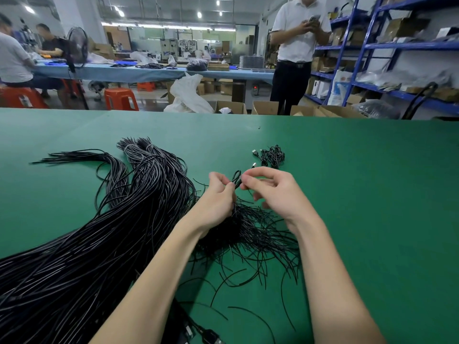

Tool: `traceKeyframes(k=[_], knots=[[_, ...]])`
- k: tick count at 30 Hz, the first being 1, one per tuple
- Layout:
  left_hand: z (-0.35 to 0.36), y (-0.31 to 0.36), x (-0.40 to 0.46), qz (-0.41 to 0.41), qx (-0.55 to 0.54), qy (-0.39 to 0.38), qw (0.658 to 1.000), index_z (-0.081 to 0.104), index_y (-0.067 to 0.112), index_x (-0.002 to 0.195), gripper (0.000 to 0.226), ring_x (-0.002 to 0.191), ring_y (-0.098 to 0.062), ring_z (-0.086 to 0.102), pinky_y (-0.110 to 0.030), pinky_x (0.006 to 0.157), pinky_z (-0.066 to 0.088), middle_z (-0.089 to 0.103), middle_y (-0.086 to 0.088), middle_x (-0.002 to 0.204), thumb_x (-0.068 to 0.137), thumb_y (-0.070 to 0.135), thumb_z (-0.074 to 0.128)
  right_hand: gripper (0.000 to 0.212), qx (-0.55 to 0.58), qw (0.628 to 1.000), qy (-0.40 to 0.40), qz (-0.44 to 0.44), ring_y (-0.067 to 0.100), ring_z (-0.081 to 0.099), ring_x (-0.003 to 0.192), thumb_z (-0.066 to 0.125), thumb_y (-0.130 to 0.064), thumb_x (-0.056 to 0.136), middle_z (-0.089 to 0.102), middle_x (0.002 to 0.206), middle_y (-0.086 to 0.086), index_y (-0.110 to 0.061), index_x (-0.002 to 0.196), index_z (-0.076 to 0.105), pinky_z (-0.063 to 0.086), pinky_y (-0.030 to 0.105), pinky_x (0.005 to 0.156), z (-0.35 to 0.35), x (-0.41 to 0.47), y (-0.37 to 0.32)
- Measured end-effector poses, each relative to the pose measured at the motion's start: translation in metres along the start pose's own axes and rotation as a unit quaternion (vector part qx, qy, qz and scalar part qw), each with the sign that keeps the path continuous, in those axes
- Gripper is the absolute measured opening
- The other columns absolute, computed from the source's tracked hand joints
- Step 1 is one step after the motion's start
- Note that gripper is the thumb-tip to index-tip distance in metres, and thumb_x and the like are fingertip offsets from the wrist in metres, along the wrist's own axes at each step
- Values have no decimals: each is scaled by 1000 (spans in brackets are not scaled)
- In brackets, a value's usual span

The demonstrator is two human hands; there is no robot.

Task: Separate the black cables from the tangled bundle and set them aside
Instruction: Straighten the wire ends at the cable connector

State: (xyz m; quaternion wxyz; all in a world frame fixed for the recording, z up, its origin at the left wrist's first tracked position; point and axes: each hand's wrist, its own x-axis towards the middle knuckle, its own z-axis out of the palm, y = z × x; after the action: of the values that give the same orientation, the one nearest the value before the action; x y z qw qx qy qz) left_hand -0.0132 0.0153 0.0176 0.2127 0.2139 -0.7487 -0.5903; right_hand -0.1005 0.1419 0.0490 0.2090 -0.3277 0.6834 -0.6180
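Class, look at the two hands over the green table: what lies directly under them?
Under the left hand and right hand lies a loose tangle of thin black cables on the green table; the part beneath the wrists is hidden.

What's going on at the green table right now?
Both hands, left and right, pinch one thin black cable loop. Loose tangled black cable bundle beneath. Small set-aside pile beyond. Nothing blocking.
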Motion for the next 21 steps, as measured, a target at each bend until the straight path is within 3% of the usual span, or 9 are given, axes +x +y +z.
traceKeyframes(k=[5, 8, 10, 12, 16, 19, 21], knots=[[-3, -2, 1, -7, 6, -32, 999, 33, 19, 92, 20, 45, -6, 36, -25, 49, 32, 47, 11, 57, 105, 27, 45, 6, -15, 999, 34, -8, -4, 60, 60, 76, -14, 90, 76, 81, 1, -11, 96, 78, 43, 11, 51, 11, 2, 3], [-2, 2, -1, -15, 27, -39, 999, 35, 21, 91, 9, 51, -11, 36, -30, 54, 31, 46, 5, 64, 92, 27, 42, 9, 3, 1000, 25, -5, 4, 63, 60, 74, -6, 91, 77, 80, 2, -14, 95, 76, 50, 16, 52, 4, 3, -1], [0, 5, -3, -19, 42, -39, 998, 36, 21, 90, 13, 56, -15, 35, -34, 59, 29, 44, 4, 67, 81, 30, 38, 14, -30, 999, 32, -10, 10, 70, 63, 73, -1, 90, 78, 80, 5, -14, 93, 75, 55, 20, 57, 1, 4, -3], [2, 8, -4, -12, 72, -47, 996, 36, 22, 91, 10, 60, -17, 35, -37, 67, 29, 43, 3, 69, 85, 29, 36, 15, -82, 995, 46, -16, 15, 74, 65, 74, -1, 88, 78, 79, 5, -15, 92, 75, 56, 21, 57, 2, 3, -4], [1, 9, -4, 1, 188, -35, 982, 36, 19, 99, 1, 64, -15, 45, -35, 58, 31, 54, -2, 79, 100, 19, 36, 11, -178, 982, 50, -47, 5, 71, 58, 80, -13, 83, 76, 68, -8, -24, 81, 77, 51, 15, 55, 2, 4, -8], [3, 12, -6, 17, 238, -66, 969, 36, 21, 93, 10, 69, -9, 45, -29, 58, 32, 50, 3, 82, 103, 18, 36, 13, -263, 961, 57, -60, -4, 69, 72, 83, -28, 77, 73, 68, -20, -35, 71, 74, 54, 23, 72, 1, 6, -9], [4, 14, -8, 21, 235, -82, 968, 34, 24, 86, 18, 67, -8, 42, -29, 58, 32, 45, 5, 80, 102, 16, 36, 12, -256, 964, 48, -49, -4, 71, 77, 84, -29, 77, 73, 68, -21, -35, 71, 75, 53, 22, 75, 0, 5, -6]])
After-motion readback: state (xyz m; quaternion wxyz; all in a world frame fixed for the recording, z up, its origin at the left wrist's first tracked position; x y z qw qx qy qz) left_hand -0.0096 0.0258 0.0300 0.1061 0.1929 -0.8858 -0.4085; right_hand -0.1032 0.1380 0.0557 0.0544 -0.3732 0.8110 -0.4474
